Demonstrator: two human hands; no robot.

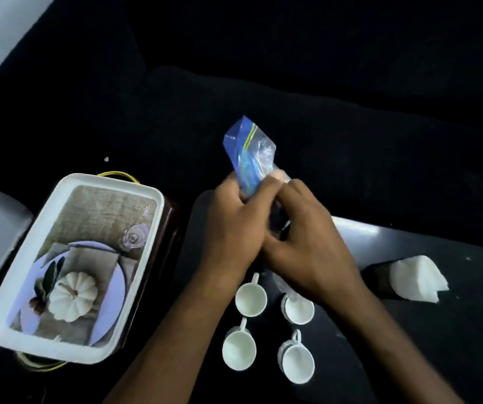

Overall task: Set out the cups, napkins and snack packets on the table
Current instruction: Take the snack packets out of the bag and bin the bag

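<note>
Both hands hold a blue and clear plastic snack packet (250, 153) above the far edge of the dark table (452, 330). My left hand (231, 225) grips its lower left side. Beside it, my right hand (304, 243) pinches the packet from the right, fingers overlapping the left hand. Several small white cups (250, 298) stand on the table below my wrists, in two rows. A stack of white napkins (418, 277) sits in a dark holder at the right.
A white-rimmed tray (112, 182) with a printed pumpkin picture rests on a dark box to the left of the table. A black sofa (292, 83) fills the background. A pale floor strip shows at the far left.
</note>
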